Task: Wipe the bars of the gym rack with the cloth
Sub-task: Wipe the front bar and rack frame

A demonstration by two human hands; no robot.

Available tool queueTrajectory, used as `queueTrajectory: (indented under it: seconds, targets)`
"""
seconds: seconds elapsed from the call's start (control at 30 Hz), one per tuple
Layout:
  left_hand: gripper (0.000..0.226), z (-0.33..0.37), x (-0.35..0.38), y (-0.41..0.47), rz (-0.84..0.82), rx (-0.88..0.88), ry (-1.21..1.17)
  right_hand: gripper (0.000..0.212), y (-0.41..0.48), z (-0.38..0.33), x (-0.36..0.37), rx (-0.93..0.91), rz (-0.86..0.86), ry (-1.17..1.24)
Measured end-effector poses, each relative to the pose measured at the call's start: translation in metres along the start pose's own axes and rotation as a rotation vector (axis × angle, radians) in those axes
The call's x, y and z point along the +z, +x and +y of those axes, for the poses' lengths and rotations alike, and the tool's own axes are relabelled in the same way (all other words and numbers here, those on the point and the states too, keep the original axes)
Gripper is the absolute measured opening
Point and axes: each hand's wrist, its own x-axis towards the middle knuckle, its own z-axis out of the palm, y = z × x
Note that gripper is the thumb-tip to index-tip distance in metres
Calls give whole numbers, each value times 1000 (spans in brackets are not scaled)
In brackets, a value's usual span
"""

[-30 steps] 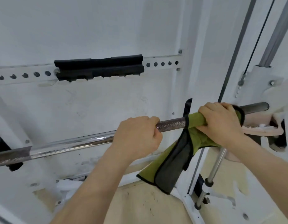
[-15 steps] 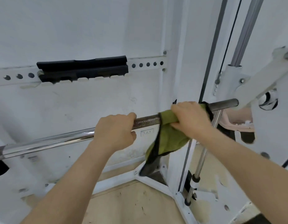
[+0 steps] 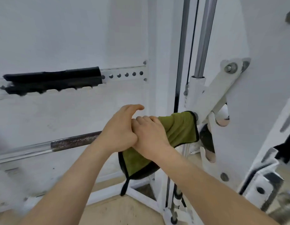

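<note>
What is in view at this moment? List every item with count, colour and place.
bar: one, chrome with a dark rough section, slanting from lower left up towards the right.
cloth: one, green with black edging, draped over the bar's right end.
pad: one, black, on the perforated rail, upper left.
perforated rail: one, white, behind the bar.
guide rod: one, chrome, upright, upper right.
bracket arm: one, white, slanted, right of the cloth.
floor: tan, bottom centre.
left hand: at the bar beside the cloth, fingers lifted and loose.
right hand: grips the cloth on the bar.
</note>
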Motion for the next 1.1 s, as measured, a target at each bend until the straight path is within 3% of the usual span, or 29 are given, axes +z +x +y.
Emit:
queueTrajectory:
  seconds: [0.07,0.17,0.23,0.33,0.4,0.47,0.6,0.67,0.8,0.9,1.0,1.1]
  targets:
    - [74,16,16,9,-36,5,64,48,-19,55,-3,28,13,-100]
    - [58,41,53,32,-133,97,439,70,-41,122,-7,231,24,-179]
    - [53,54,77,49,-121,109,655,75,-42,128,-5,269,44,-169]
    - [48,68,97,69,-85,131,770,82,-55,118,1,286,80,-3]
    - [36,79,96,84,-169,124,703,81,-77,115,-2,295,118,237]
    - [42,86,95,100,-264,96,638,73,-99,113,-11,409,131,526]
    - [45,93,110,130,-346,81,493,54,-116,119,-10,930,102,1221]
    - [39,95,112,147,-537,-57,344,49,-115,121,-9,1024,75,1343]
    - [44,99,104,167,-941,-391,-26,52,-110,111,-14,1025,80,1327]
    - [42,99,110,168,-786,-290,81,65,-109,106,-21,1020,74,1236]
    - [25,99,122,145,-416,-62,359,59,-108,102,-31,1003,107,1160]
    - [13,92,140,114,61,193,735,72,-102,101,-41,993,142,1107]
